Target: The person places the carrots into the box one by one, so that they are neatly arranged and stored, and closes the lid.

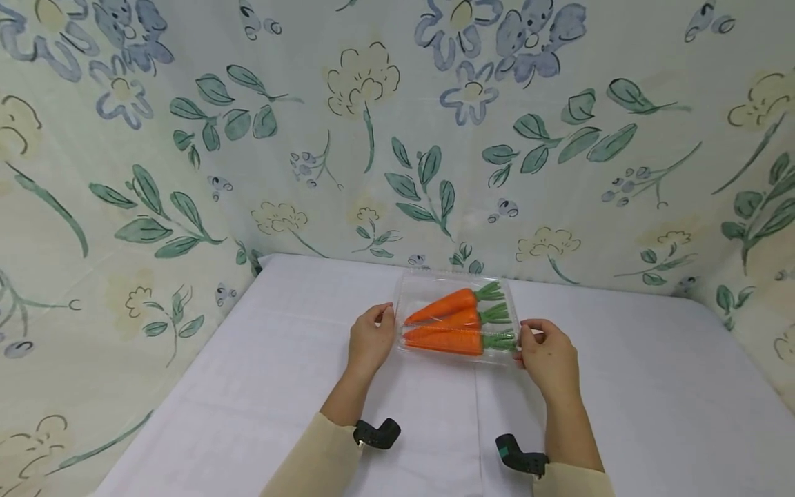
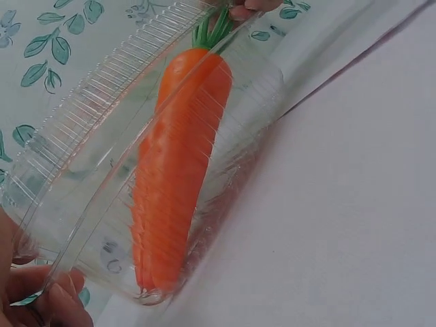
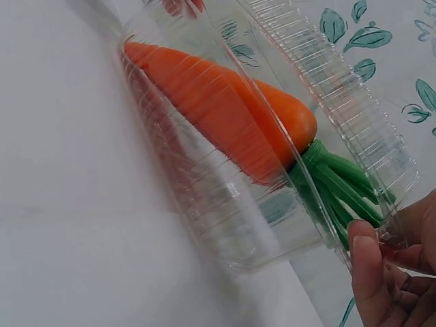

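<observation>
A clear plastic clamshell box (image 1: 406, 293) with ribbed walls is held up between both hands in the head view. Inside lie three orange carrots (image 1: 444, 339) with green tops, their tips toward the left. My left hand (image 1: 371, 338) pinches the box's left edge; in the left wrist view its thumb and fingers (image 2: 65, 303) grip the rim. The right hand (image 1: 549, 355) pinches the right edge by the green tops. In the right wrist view, its fingers (image 3: 368, 262) close on the box rim beside the green stems (image 3: 347, 187).
A white cloth (image 1: 292, 338) covers the table, with a fold line running toward the front. Behind and at the sides hangs a floral curtain (image 1: 348, 186). Each wrist wears a black camera mount (image 1: 380, 435).
</observation>
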A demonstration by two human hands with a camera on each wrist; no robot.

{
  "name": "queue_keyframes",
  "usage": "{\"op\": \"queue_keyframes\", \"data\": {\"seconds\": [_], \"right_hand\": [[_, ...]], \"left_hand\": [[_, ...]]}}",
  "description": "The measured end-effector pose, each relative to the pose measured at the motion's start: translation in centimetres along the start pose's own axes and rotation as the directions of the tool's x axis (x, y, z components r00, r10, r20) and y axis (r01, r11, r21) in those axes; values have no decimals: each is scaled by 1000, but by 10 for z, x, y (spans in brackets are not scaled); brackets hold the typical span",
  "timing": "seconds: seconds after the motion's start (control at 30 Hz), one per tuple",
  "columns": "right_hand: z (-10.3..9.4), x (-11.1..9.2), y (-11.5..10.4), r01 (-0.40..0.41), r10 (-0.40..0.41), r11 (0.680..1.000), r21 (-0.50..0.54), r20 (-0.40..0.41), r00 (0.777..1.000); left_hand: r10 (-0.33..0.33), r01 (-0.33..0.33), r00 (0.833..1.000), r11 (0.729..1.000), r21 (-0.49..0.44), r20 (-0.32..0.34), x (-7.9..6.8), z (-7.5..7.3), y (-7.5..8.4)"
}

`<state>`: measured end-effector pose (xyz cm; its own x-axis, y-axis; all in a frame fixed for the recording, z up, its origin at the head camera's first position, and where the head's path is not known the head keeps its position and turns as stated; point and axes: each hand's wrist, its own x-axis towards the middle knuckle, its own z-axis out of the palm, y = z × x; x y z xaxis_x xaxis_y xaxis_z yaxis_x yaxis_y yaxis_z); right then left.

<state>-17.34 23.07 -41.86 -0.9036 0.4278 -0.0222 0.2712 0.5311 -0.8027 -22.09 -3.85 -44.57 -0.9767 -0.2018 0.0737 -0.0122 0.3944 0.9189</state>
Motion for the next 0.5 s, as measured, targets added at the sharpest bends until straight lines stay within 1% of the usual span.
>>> {"op": "queue_keyframes", "data": {"seconds": [0.1, 0.23, 0.4, 0.5], "right_hand": [[-1, -4, -2, -13, 13, 1000, 16, 21, 1000], [-2, -6, -3, -11, 11, 1000, 8, 18, 1000], [-5, -7, -4, -8, 8, 1000, -12, 53, 999], [-7, -6, -3, 6, -3, 999, -38, 80, 997]], "left_hand": [[-24, 24, 1000, 999, -24, 18, 0, -1, 0], [-35, 36, 999, 999, -38, 37, -2, -1, -1], [-23, 22, 997, 1000, 14, 73, -4, -2, -4], [-14, 12, 995, 1000, 22, 99, -6, -2, -6]]}}
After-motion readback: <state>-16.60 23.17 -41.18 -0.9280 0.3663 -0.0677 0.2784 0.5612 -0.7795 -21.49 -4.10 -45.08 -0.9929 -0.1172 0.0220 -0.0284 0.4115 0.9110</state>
